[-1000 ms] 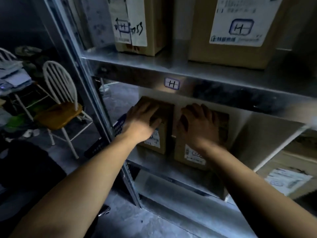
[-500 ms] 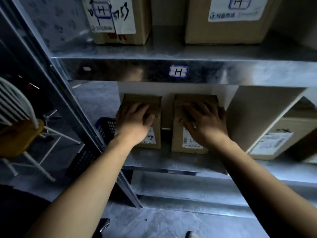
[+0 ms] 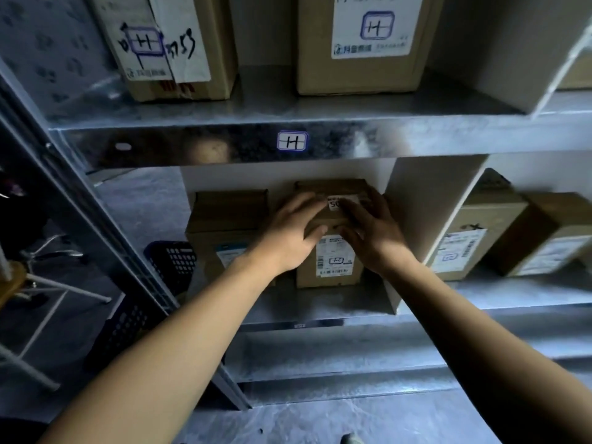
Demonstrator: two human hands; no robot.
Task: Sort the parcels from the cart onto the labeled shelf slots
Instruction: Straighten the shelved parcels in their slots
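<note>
Both my hands are on one small brown parcel standing in the middle of the frame, on the lower board of the metal shelf. My left hand lies over its top left corner, fingers across the top and thumb pressed to the front edge, so I grip it. My right hand clasps the top right corner the same way, its outer fingers curling over the far side.

A white sticker on the parcel's top shows "50"; my fingers cover the rest. The front label carries a small framed mark and barcode lines, too small to read.

On the shelf lip above, a blue-framed tag reads "H". Just left of my parcel stands another brown box, its label half behind my wrist.

At the top of the frame sit two bigger boxes. The left one has a hand-drawn "H" in a blue frame and scrawled digits that look like "7753". The right one has a printed "H" frame over blurred characters.

Right of a cardboard divider lie two more labelled boxes, print unreadable. A dark blue crate shows at the lower left.
</note>
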